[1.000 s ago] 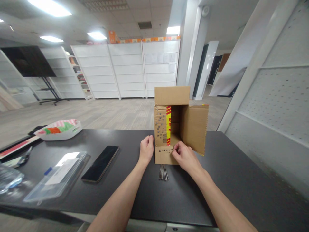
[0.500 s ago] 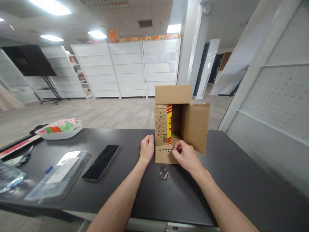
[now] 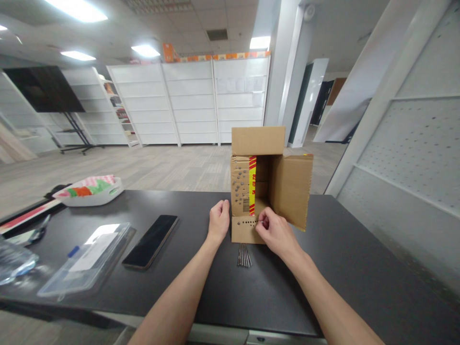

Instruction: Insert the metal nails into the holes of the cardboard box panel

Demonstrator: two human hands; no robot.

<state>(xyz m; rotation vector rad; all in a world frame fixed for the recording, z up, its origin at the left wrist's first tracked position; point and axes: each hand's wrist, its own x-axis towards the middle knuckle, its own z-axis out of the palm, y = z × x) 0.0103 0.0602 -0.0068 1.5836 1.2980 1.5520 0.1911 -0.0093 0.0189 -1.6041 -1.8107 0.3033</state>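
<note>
A cardboard box [image 3: 240, 207] stands open on the dark table, its flaps spread up, right and toward me. Grey round heads dot its left flap, beside a yellow and red tape strip [image 3: 252, 179]. Small dark holes run along the lower flap [image 3: 247, 235]. My right hand [image 3: 275, 230] is pinched at that flap's right part; what its fingertips hold, if anything, is hidden. My left hand [image 3: 219, 221] is curled closed just left of the box, its grip hidden too. Several thin metal nails [image 3: 244, 256] lie side by side in front of the lower flap.
To the left lie a black phone [image 3: 151, 242] and a clear plastic case [image 3: 86, 261]. A clear plastic bottle or wrap [image 3: 16, 261] is at the far left edge. Behind them sits a white basket [image 3: 95, 199] with coloured cloth. A perforated white panel [image 3: 413, 143] rises at right.
Both hands keep nearly the same place and pose. The view has shifted very slightly; nothing else has visibly moved.
</note>
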